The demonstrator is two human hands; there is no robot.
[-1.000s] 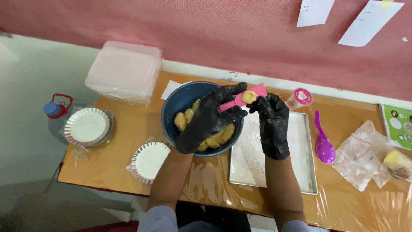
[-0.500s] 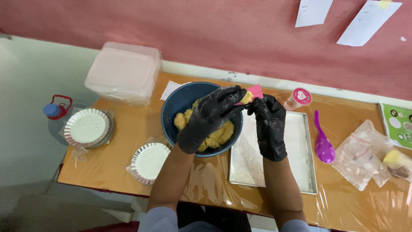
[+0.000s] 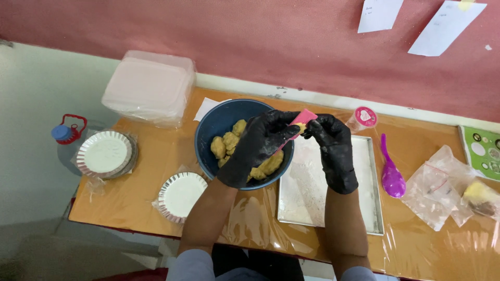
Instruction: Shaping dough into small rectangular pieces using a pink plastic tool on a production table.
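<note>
Both hands wear black gloves and meet above the far rim of a blue bowl (image 3: 211,132), which sits on an orange surface (image 3: 151,171) covered with clear plastic film.

Left hand (image 3: 260,143): reaches across over the bowl, fingers curled around a pink scoop (image 3: 301,118); grip clamped on its handle. A small lump of yellow dough (image 3: 301,127) sits at the scoop's pink head.

Right hand (image 3: 333,145): fingertips pinched together at the head of the scoop, touching the lump there. Whether this grip bears on the dough or on the scoop itself, cannot tell.

Bowl holds several more yellow dough pieces (image 3: 229,143), partly hidden under the left wrist.

Just right of the bowl, touching or nearly so: a flat metal tray (image 3: 312,203) dusted with white flour, lying under the right forearm.

Left side of the surface: two foil plates, one near the bowl (image 3: 179,196), one further out (image 3: 107,153). A stack of clear plastic containers (image 3: 151,88) stands at the back left corner. A bottle with blue cap and red handle (image 3: 65,132) is on the floor beyond the left edge.

Right of the tray: purple spoon (image 3: 391,174), small pink-lidded cup (image 3: 363,117) near the wall, clear plastic bags (image 3: 448,187).
</note>
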